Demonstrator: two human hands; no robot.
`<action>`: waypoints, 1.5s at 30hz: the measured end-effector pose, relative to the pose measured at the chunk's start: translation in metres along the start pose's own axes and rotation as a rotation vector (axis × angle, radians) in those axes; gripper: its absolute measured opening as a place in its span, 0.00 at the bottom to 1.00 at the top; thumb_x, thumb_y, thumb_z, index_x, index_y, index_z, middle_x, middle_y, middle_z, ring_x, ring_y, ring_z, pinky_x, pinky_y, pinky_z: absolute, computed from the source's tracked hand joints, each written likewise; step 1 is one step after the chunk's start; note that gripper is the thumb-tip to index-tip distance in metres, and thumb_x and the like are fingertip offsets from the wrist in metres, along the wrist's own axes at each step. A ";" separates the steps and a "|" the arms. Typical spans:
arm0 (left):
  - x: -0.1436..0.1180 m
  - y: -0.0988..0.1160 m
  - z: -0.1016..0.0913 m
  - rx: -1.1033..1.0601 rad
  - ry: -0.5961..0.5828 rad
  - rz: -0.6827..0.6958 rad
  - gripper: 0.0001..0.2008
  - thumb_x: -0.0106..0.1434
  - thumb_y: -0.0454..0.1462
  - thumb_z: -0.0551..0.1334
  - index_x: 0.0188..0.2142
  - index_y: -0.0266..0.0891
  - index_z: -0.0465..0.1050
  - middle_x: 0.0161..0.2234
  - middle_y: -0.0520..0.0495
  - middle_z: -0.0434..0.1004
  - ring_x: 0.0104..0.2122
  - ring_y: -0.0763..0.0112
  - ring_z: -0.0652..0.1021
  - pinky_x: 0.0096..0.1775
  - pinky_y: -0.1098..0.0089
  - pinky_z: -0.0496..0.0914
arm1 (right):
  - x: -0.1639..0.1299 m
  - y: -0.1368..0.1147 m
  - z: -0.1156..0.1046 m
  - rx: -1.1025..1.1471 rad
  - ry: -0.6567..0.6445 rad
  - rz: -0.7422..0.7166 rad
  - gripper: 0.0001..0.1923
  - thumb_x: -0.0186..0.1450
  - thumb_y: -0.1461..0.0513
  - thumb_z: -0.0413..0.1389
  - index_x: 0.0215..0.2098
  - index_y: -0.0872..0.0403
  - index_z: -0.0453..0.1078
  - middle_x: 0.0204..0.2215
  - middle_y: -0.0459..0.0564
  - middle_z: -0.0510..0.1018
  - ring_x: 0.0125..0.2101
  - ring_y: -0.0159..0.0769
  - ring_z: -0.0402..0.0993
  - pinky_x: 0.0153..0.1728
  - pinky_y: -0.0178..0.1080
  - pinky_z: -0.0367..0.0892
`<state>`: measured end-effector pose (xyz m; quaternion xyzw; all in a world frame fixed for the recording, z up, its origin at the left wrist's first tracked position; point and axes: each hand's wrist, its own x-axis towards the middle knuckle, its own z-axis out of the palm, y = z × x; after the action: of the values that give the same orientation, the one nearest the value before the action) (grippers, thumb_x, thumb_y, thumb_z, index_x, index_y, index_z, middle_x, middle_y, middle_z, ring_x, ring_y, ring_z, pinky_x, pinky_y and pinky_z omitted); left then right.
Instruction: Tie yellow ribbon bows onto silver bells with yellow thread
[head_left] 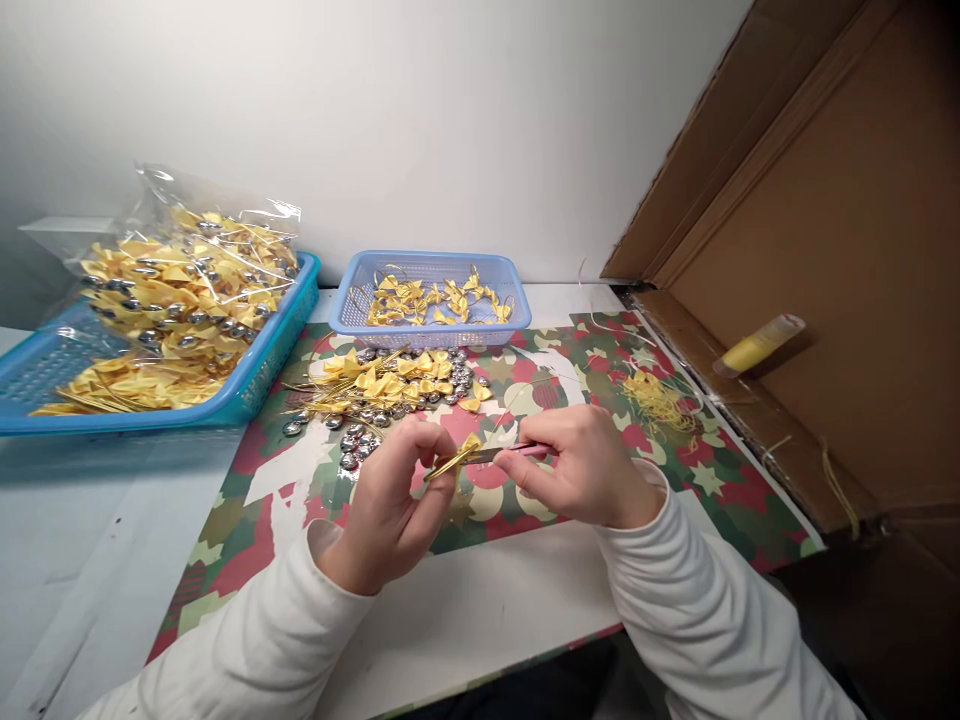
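So we're sat at a white worktop [465,610] with a big brown cardboard box [840,250] lying open on its side along the right edge, a small yellow tube [757,345] resting inside it. Spread over the worktop we've got a camouflage-and-star patterned paper sheet in red, green and cream [720,480]. Off to the left there's a large teal plastic basket [262,375] with a clear plastic bag stuffed with yellow ribbon bows and silver beads [187,285] sitting in it, plus loose yellow bows at its front. Near the back wall, a smaller pale blue plastic basket [431,335] holds a thin scatter of yellow bows. Right in front of that basket, on the patterned sheet, is a loose pile of yellow bows, gold wire pieces and silver round beads [390,390]. Over to the right on the sheet there's a little tangle of yellow thread [660,400]. Now the hands, both in white sleeves: our left hand [394,500] has its grip closed on a small yellow ribbon bow with a gold wire stem [457,458], pinched between thumb and fingertips, held above the sheet just in front of the pile. Our right hand [585,470] has its grip closed around a thin pink-handled tool [510,452], the tip pointing left and meeting the bow. Can't tell exactly what kind of tool it is.
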<state>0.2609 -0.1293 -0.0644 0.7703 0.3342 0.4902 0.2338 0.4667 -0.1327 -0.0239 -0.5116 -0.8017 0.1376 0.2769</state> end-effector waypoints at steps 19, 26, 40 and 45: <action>0.010 0.006 0.003 -0.448 -0.019 -0.562 0.03 0.61 0.32 0.56 0.33 0.42 0.64 0.29 0.52 0.64 0.26 0.73 0.65 0.26 0.73 0.62 | 0.008 0.018 0.005 0.675 0.204 0.120 0.29 0.60 0.40 0.54 0.20 0.52 0.51 0.17 0.40 0.56 0.19 0.27 0.50 0.22 0.34 0.51; 0.013 0.006 0.003 -0.538 -0.011 -0.512 0.02 0.62 0.33 0.58 0.34 0.43 0.68 0.33 0.50 0.71 0.34 0.70 0.72 0.32 0.72 0.67 | 0.011 0.001 0.037 1.015 -0.039 0.168 0.23 0.57 0.53 0.63 0.24 0.50 0.50 0.38 0.51 0.77 0.37 0.36 0.73 0.40 0.42 0.70; 0.007 0.004 0.006 -0.442 0.079 -0.414 0.05 0.62 0.33 0.62 0.37 0.45 0.72 0.33 0.53 0.74 0.35 0.72 0.74 0.38 0.72 0.69 | 0.001 0.009 0.030 0.596 0.222 0.045 0.26 0.67 0.41 0.45 0.23 0.52 0.55 0.17 0.40 0.54 0.19 0.27 0.49 0.21 0.35 0.49; 0.006 0.006 0.005 -0.383 0.108 -0.318 0.11 0.62 0.31 0.62 0.42 0.47 0.73 0.38 0.51 0.77 0.36 0.73 0.76 0.37 0.74 0.70 | 0.000 0.006 0.028 0.529 0.212 0.059 0.25 0.68 0.44 0.46 0.22 0.52 0.55 0.16 0.40 0.53 0.18 0.27 0.49 0.21 0.34 0.47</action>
<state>0.2690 -0.1289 -0.0586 0.6224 0.3642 0.5420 0.4314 0.4551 -0.1285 -0.0498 -0.4562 -0.6893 0.2958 0.4788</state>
